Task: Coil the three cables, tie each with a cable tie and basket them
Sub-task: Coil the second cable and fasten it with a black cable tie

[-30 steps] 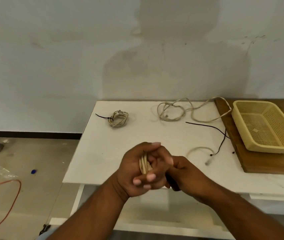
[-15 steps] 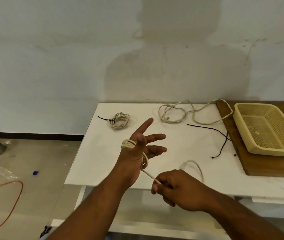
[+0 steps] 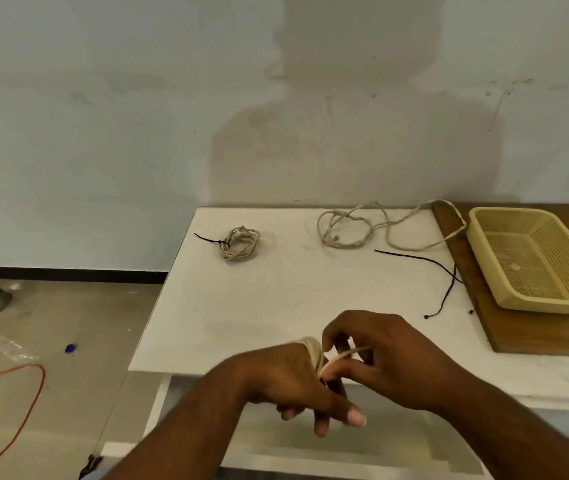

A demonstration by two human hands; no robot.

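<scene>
Two hands, repositioned: left hand (image 3: 286, 382), raised with spread fingers half a second ago, now lies palm down, fingers loosely extended, third cable (image 3: 312, 351) wound round it above the table (image 3: 241, 306) near edge; right hand (image 3: 393, 362) has risen beside it, pinching that cable's free end. Cables, three: also tied coil (image 3: 239, 242) far left, loose cable (image 3: 362, 226) at far edge. Loose black ties (image 3: 414, 259), two. Basket (image 3: 532, 258), one, empty, on wooden board (image 3: 525, 337).

On the white bench (image 3: 258, 306), a tied beige cable coil (image 3: 239, 243) lies left of a loose beige cable (image 3: 341, 213). A yellow mesh basket (image 3: 546, 304) sits on a brown wooden board (image 3: 535, 334), right.
</scene>
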